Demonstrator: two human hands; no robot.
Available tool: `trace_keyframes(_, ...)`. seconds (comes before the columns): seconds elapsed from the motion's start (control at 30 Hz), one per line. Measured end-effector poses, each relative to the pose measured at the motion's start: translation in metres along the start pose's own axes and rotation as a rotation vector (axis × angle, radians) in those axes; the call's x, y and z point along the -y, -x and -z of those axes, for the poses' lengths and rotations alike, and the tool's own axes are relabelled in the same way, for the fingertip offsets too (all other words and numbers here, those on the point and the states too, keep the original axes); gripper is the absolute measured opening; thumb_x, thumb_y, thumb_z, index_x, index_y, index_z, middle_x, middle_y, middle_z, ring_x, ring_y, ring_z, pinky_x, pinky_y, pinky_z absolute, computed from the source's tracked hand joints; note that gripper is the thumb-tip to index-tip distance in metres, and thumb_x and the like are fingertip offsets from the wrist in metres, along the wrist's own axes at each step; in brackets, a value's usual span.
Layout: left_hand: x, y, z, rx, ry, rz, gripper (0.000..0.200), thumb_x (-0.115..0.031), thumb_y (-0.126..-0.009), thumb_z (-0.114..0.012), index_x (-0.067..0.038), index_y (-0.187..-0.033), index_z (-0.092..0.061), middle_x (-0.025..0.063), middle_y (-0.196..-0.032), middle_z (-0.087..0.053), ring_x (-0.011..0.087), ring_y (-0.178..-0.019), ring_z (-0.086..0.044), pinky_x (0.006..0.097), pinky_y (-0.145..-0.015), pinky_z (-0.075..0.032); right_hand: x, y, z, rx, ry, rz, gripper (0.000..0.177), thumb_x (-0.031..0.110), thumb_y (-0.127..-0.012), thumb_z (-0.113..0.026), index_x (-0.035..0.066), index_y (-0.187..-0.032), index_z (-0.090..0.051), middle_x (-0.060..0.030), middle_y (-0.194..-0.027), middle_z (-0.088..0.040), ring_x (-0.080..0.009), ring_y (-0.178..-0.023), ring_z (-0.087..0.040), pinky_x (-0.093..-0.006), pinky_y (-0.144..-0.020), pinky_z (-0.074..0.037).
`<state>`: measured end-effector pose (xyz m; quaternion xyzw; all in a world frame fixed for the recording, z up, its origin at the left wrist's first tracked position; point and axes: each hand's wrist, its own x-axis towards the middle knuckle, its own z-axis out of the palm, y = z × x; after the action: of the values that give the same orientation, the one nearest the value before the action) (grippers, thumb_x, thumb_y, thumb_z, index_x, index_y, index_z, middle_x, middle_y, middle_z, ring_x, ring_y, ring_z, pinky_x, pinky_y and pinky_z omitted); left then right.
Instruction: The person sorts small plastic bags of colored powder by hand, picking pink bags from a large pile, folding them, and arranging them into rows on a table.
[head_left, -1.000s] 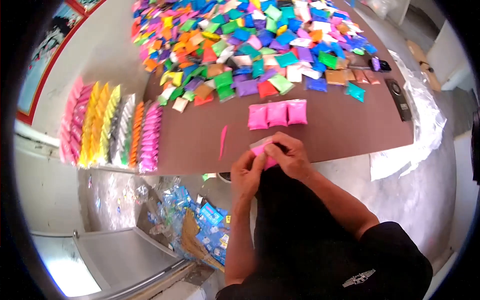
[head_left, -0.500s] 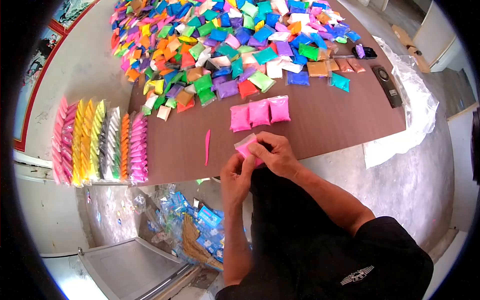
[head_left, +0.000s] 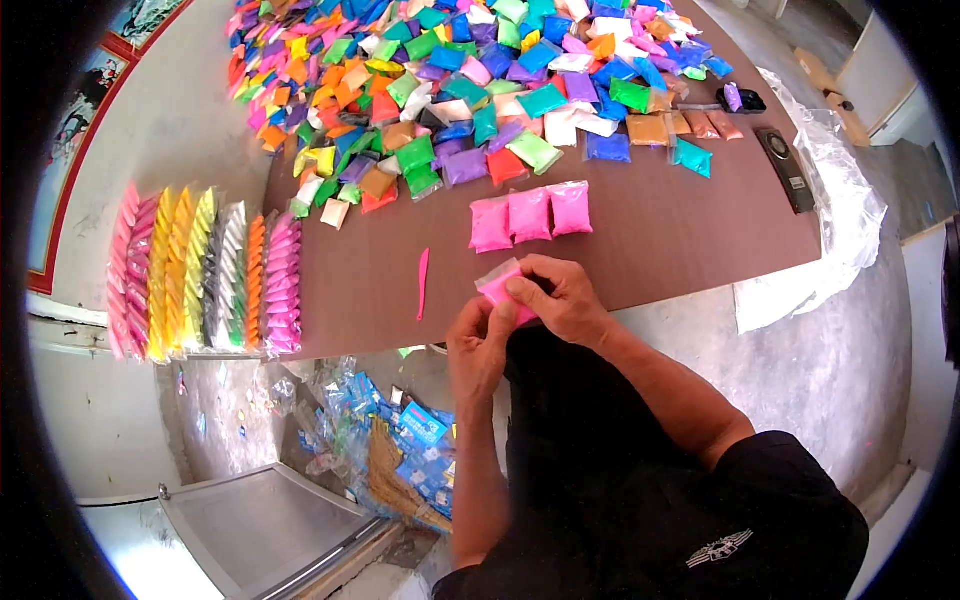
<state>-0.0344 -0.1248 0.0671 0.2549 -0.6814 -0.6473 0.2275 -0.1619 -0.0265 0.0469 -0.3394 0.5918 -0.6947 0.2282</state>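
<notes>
Near the table's front edge, a small clear packet of bright pink filling [head_left: 498, 287] is pinched between both hands. My left hand [head_left: 478, 345] is closed on its lower left side, thumb pointing up. From the right, my right hand [head_left: 568, 302] presses it with the thumb on top and the fingers curled. The packet's pale top edge shows, while much of its lower part is hidden by the fingers. Just beyond it, three similar pink packets [head_left: 530, 218] lie side by side. A pink plastic knife [head_left: 423, 284] rests on the table to the left.
Many coloured packets [head_left: 460, 110] are heaped across the back of the brown table [head_left: 360, 280]. Filled strips of twisted packets [head_left: 205, 275] stand at the left edge. A black device [head_left: 785, 170] and clear plastic sheeting [head_left: 830, 220] lie right. A broom [head_left: 395, 475] is on the floor.
The view has shifted slightly, so the table's contents appear a little further right. Both hands keep their hold on the pink packet, with little visible finger movement.
</notes>
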Motion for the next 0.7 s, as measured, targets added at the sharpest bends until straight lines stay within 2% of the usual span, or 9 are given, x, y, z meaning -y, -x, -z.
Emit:
trace_keyframes(0.13,0.001,-0.001,0.002,-0.072,-0.083,0.078,0.019,-0.02,-0.101,-0.066,-0.001,-0.098,-0.067,-0.0056,-0.083,-0.059,0.0038,-0.077,-0.051,0.0211,-0.067,-0.039,-0.007,-0.001,-0.001,0.014,0.051,0.058,0.019,0.016,-0.096,-0.068,-0.002,-0.096,-0.066,-0.0055,-0.074,-0.058,-0.0094,-0.069,-0.052,-0.0305,-0.06,-0.045)
trace_keyframes(0.2,0.001,-0.003,-0.001,-0.093,0.024,0.041,0.021,-0.02,-0.102,-0.065,-0.002,-0.092,-0.066,-0.0067,-0.08,-0.056,0.0035,-0.074,-0.048,0.0219,-0.064,-0.037,-0.006,0.001,-0.003,0.007,0.064,0.054,0.018,0.016,-0.096,-0.068,-0.002,-0.096,-0.065,-0.0058,-0.074,-0.057,-0.0097,-0.068,-0.052,-0.0306,-0.06,-0.045)
trace_keyframes(0.33,0.006,-0.001,0.004,-0.122,0.027,0.033,0.022,-0.02,-0.102,-0.066,-0.003,-0.088,-0.064,-0.0074,-0.077,-0.053,0.0032,-0.072,-0.046,0.0219,-0.062,-0.035,0.005,0.0,-0.005,0.029,0.097,0.003,0.017,0.014,-0.095,-0.067,-0.002,-0.096,-0.065,-0.0063,-0.075,-0.057,-0.01,-0.067,-0.051,-0.0304,-0.059,-0.044)
trace_keyframes(0.43,0.014,-0.002,0.006,-0.079,0.006,-0.015,0.026,-0.023,-0.102,-0.066,-0.007,-0.082,-0.06,-0.0097,-0.075,-0.05,0.0016,-0.07,-0.042,0.0208,-0.06,-0.032,0.001,-0.001,-0.004,0.052,0.039,0.0,0.017,0.015,-0.096,-0.066,-0.002,-0.098,-0.066,-0.0028,-0.078,-0.059,-0.0078,-0.07,-0.052,-0.0279,-0.061,-0.045)
trace_keyframes(0.53,0.009,-0.002,0.002,-0.046,0.015,-0.002,0.024,-0.023,-0.102,-0.066,-0.006,-0.086,-0.063,-0.0091,-0.077,-0.053,0.0018,-0.071,-0.044,0.0204,-0.061,-0.033,-0.001,0.0,-0.002,0.044,-0.037,-0.013,0.016,0.014,-0.097,-0.066,-0.001,-0.1,-0.067,0.0006,-0.08,-0.06,-0.0063,-0.073,-0.052,-0.0262,-0.064,-0.046)
trace_keyframes(0.7,0.007,-0.005,-0.003,-0.145,0.067,0.026,0.02,-0.021,-0.102,-0.068,-0.003,-0.093,-0.065,-0.0074,-0.078,-0.055,0.003,-0.073,-0.048,0.0201,-0.064,-0.039,-0.004,0.0,-0.003,0.038,0.034,0.02,0.014,0.013,-0.096,-0.067,-0.001,-0.099,-0.066,-0.003,-0.079,-0.059,-0.0079,-0.071,-0.052,-0.0278,-0.062,-0.045)
